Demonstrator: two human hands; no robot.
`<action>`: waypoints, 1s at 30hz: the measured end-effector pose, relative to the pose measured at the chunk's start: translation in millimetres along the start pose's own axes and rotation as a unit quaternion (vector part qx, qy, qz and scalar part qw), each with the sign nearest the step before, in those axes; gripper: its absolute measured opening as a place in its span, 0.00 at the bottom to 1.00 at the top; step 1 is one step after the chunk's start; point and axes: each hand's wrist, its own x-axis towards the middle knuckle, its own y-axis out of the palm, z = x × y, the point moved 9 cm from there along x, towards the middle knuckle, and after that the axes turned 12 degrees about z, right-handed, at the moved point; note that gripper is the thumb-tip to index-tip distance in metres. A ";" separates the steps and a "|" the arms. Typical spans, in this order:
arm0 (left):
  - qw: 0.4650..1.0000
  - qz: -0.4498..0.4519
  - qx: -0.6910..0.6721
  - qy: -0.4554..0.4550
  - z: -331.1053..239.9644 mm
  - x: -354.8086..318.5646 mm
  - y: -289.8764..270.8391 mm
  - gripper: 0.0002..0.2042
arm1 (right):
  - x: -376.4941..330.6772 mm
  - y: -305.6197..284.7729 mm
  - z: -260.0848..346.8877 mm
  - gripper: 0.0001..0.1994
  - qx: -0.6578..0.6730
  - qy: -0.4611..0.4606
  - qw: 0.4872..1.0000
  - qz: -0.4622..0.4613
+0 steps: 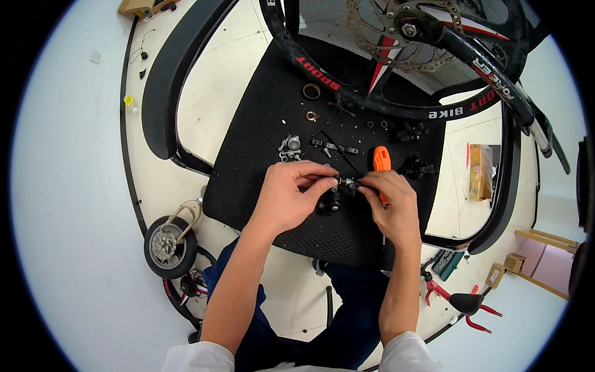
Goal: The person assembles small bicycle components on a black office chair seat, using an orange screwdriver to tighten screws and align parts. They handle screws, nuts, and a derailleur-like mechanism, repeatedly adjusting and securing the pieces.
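Over the black chair seat (pixel 248 186), my left hand (pixel 282 195) and my right hand (pixel 395 201) meet at a small black and silver bike part (pixel 348 185). Both hands are closed, thumbs and fingertips pinching it from either side. Just below it lies another dark part with a round silver end (pixel 335 203). An orange-handled screwdriver (pixel 382 155) lies partly under my right hand, its shaft showing below. Beyond the fingers rest a black hex key (pixel 338 149), a metal bracket strip (pixel 333 146) and a cluster of silver bolts and fittings (pixel 290 147).
A bike wheel (pixel 322 77) with a brake disc and a black fork (pixel 496 77) leans over the seat's far side. Metal rings (pixel 312 91) and black clamps (pixel 418 167) lie nearby. Armrests (pixel 158 93) flank the seat. A small wheel (pixel 170 248) stands on the floor at left.
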 end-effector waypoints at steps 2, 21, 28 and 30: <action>1.000 -0.006 0.001 -0.006 1.3 0.2 -1.4 0.09 | 2.1 0.8 3.1 0.06 -0.024 0.012 1.000 0.009; 1.000 -0.001 0.016 0.026 1.3 0.7 0.5 0.11 | -3.6 9.6 -12.5 0.06 0.129 0.112 0.985 0.037; 0.970 0.028 0.206 0.126 -20.5 1.3 29.3 0.18 | -3.4 12.3 -14.9 0.06 0.131 0.122 0.983 0.029; 0.973 0.052 0.205 0.089 -12.5 2.9 36.6 0.15 | -4.3 12.8 -14.2 0.07 0.125 0.125 0.984 0.034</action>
